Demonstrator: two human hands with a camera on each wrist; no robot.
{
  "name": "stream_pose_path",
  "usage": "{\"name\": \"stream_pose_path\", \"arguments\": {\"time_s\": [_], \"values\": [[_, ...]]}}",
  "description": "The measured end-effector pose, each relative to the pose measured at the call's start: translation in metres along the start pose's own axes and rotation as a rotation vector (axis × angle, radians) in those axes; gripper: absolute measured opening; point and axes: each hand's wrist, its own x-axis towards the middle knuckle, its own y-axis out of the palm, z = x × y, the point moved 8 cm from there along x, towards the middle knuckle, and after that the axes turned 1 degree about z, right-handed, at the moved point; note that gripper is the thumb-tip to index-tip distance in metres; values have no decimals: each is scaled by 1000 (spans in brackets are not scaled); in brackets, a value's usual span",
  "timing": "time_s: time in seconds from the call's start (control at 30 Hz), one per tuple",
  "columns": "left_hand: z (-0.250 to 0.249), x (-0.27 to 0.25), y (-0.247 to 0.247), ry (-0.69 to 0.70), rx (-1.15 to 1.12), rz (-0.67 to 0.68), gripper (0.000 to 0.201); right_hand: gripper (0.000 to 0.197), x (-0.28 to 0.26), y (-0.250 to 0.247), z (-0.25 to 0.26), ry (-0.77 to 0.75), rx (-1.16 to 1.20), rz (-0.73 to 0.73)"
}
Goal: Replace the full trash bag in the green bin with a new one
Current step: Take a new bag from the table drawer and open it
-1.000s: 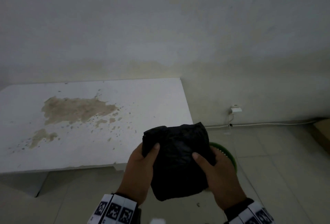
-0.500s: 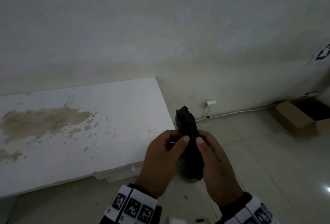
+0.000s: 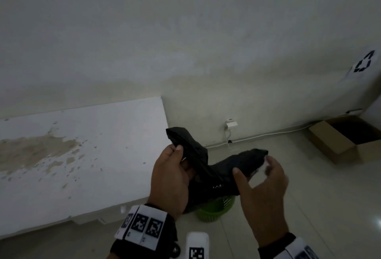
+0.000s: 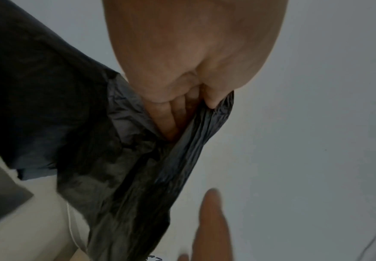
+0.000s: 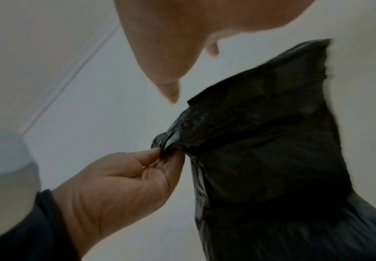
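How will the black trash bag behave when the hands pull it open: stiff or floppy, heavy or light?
Probably floppy: the black trash bag creases and sags between the left hand and right hand. Likely light: a fingertip pinch carries it. Its glossy film may be slippery.

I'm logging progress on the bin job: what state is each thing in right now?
Black trash bag: partly unfolded, held up over the bin.
Left hand: pinching one bag edge.
Right hand: gripping the other bag edge, blurred.
Green bin: on the floor, mostly hidden; liner cannot be seen.
Cardboard box: open.
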Motion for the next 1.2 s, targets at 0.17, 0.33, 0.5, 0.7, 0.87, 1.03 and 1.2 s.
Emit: {"name": "stream_pose_path", "arguments": {"time_s": [0.17, 0.33, 0.5, 0.7, 0.87, 1.03, 1.2], "values": [[33, 17, 53, -9, 111, 9, 25, 70, 36, -17, 30, -424, -143, 268], [54, 34, 96, -12, 175, 23, 26, 6, 72, -13, 26, -456, -45, 543], [57, 48, 111, 0, 226, -13, 27, 16, 116, -34, 8, -232, 156, 456], [25, 71, 95, 107, 194, -108, 29, 21, 143, -25, 10, -303, -95, 595], [15, 83, 103, 109, 161, -21, 26, 56, 148, -11, 27, -573, -406, 389], [19, 95, 116, 55, 171, 50, 24, 16, 140, 29, 42, -435, -119, 707], [6, 103, 122, 179, 543, 73, 29, 16, 168, 22, 55, -367, -2, 454]]}}
